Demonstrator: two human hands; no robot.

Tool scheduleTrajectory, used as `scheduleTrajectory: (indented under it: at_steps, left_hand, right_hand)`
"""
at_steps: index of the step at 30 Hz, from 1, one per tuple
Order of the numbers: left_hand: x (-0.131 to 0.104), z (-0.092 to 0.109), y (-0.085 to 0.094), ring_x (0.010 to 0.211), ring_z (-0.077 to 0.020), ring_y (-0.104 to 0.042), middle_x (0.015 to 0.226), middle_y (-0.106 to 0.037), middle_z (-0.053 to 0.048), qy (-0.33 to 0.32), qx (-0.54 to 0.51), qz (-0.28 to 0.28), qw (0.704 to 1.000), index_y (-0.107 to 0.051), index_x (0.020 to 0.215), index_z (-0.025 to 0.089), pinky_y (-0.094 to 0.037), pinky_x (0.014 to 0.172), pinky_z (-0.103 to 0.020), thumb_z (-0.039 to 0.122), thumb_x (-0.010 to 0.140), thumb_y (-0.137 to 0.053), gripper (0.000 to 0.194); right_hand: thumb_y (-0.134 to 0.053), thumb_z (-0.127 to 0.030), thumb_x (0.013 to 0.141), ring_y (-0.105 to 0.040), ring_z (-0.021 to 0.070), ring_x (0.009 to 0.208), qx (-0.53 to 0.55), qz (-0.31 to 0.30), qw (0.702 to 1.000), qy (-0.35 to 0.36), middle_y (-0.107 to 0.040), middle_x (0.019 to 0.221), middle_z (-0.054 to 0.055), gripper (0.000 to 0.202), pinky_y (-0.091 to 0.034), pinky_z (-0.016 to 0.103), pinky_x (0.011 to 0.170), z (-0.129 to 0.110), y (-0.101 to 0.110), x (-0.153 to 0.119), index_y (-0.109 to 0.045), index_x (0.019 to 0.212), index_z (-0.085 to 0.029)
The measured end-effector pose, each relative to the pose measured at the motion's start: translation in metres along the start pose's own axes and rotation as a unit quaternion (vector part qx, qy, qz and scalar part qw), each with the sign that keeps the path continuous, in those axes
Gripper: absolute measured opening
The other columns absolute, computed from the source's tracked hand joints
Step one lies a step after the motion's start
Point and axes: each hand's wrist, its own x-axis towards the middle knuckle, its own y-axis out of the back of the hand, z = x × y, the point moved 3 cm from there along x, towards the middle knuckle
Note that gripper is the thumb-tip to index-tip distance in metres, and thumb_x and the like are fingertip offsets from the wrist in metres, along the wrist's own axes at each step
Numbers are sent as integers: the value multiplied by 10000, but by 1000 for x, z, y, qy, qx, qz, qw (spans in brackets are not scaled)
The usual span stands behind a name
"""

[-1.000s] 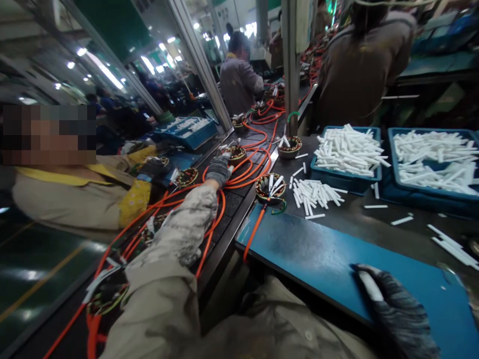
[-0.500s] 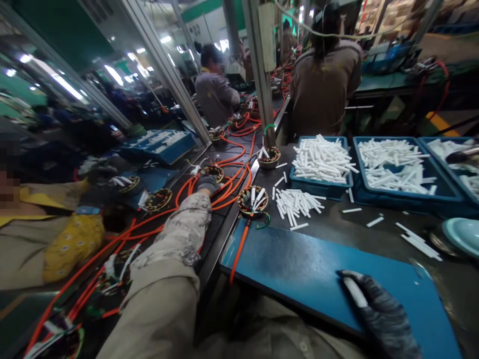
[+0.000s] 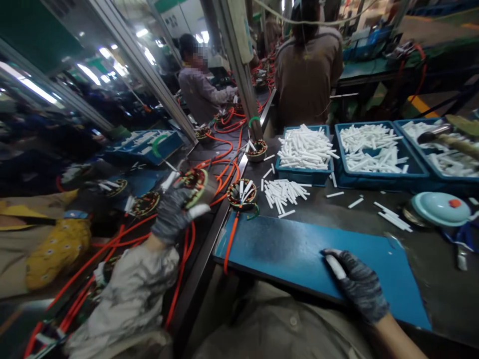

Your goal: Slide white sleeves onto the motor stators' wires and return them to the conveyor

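My left hand (image 3: 172, 212), in a grey glove with a white-covered thumb, grips a wound motor stator (image 3: 196, 187). The stator is tilted and raised above the conveyor, white sleeves and a green tie at its far side. On the blue board (image 3: 284, 244) rests my right hand (image 3: 357, 284), also gloved with a white-covered thumb. Its fingers are stretched forward along the board, and I see nothing held in it. Another stator (image 3: 242, 192), with white sleeves on its leads and an orange cable, sits at the board's far left corner.
Loose white sleeves (image 3: 284, 194) lie beyond the board, before blue bins (image 3: 305, 175) of more sleeves. A light-blue lidded bowl (image 3: 437, 209) stands right. Orange cables (image 3: 224, 172) and stators cover the conveyor. A metal post (image 3: 239, 75) rises behind; a co-worker's yellow sleeve (image 3: 60, 249) is left.
My left hand has come back toward me and left, lifting a stator off the conveyor. My right hand stays on the board. The whole view has shifted slightly.
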Motion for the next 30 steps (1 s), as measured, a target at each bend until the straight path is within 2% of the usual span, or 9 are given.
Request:
scheduleTrajectory:
  at_steps: [4, 8, 12, 15, 18, 20, 22, 25, 30]
  left_hand:
    - [-69, 50, -11, 1249, -358, -616, 1142, -758, -25, -49, -127, -149, 979, -765, 1042, 364, -478, 1145, -525, 679, 676, -717, 486]
    - [-106, 99, -62, 1146, -310, -687, 1182, -751, 3, -15, -197, -331, 923, -741, 1109, 416, -558, 1075, -455, 622, 682, -732, 473]
    - [-128, 143, -106, 1121, -381, -688, 1065, -766, -59, -46, -153, -279, 947, -767, 962, 390, -547, 1082, -541, 498, 646, -807, 336]
    - [-137, 160, -105, 1217, -368, -644, 1225, -715, -40, -121, -224, -225, 940, -720, 1101, 413, -539, 1103, -542, 433, 708, -784, 398]
    - [-119, 139, -78, 1261, -285, -621, 1292, -670, 9, -124, -305, -75, 942, -650, 1201, 416, -512, 1140, -479, 368, 848, -666, 357]
    - [-95, 105, -66, 1268, -263, -610, 1305, -650, -18, -24, -287, 58, 956, -609, 1267, 345, -472, 1166, -486, 323, 902, -600, 366]
    - [-73, 72, -73, 1227, -248, -633, 1305, -652, -60, 41, -276, 25, 960, -573, 1322, 255, -499, 1127, -460, 328, 901, -582, 427]
    - [-58, 40, -88, 1163, -262, -658, 1225, -694, -86, 46, -261, -119, 957, -644, 1225, 184, -526, 1077, -457, 363, 835, -652, 430]
    - [-95, 51, -45, 961, -278, -700, 949, -729, -41, 8, -224, -128, 966, -767, 941, 272, -584, 958, -503, 502, 742, -761, 305]
  right_hand:
    - [-521, -586, 922, -759, 272, 969, -1, -14, 1000, -9, -795, 1048, 48, 409, -594, 447, 927, 4, 2, 0, -757, 1046, -275]
    - [-517, -585, 924, -747, 283, 1005, 3, -30, 999, -19, -788, 1074, 53, 415, -572, 465, 951, 8, 3, 0, -753, 1062, -272]
    - [-531, -524, 947, -748, 267, 949, 8, 4, 1000, 17, -786, 1034, 67, 370, -585, 438, 900, -10, 1, 2, -747, 1061, -246]
    - [-550, -389, 968, -725, 244, 968, 18, 34, 984, 177, -773, 1043, 78, 273, -569, 413, 910, -48, -3, 3, -741, 1086, -233]
    - [-603, -295, 951, -682, 250, 1083, -10, 34, 943, 330, -759, 1137, 79, 259, -523, 423, 969, -85, -13, 0, -713, 1180, -242]
    - [-638, -328, 940, -653, 266, 1137, -51, 21, 926, 374, -748, 1192, 89, 334, -490, 439, 996, -98, -25, -1, -677, 1261, -239]
    - [-642, -373, 944, -645, 280, 1134, -103, 0, 916, 387, -752, 1187, 95, 381, -455, 463, 1008, -104, -38, -2, -658, 1301, -240]
    - [-628, -350, 959, -661, 266, 1053, -146, -14, 910, 388, -780, 1093, 73, 323, -422, 465, 991, -103, -50, -1, -682, 1266, -264]
    - [-613, -287, 960, -626, 255, 1159, -125, -37, 900, 415, -778, 1148, 7, 248, -344, 490, 1108, -91, -34, 10, -720, 1182, -309]
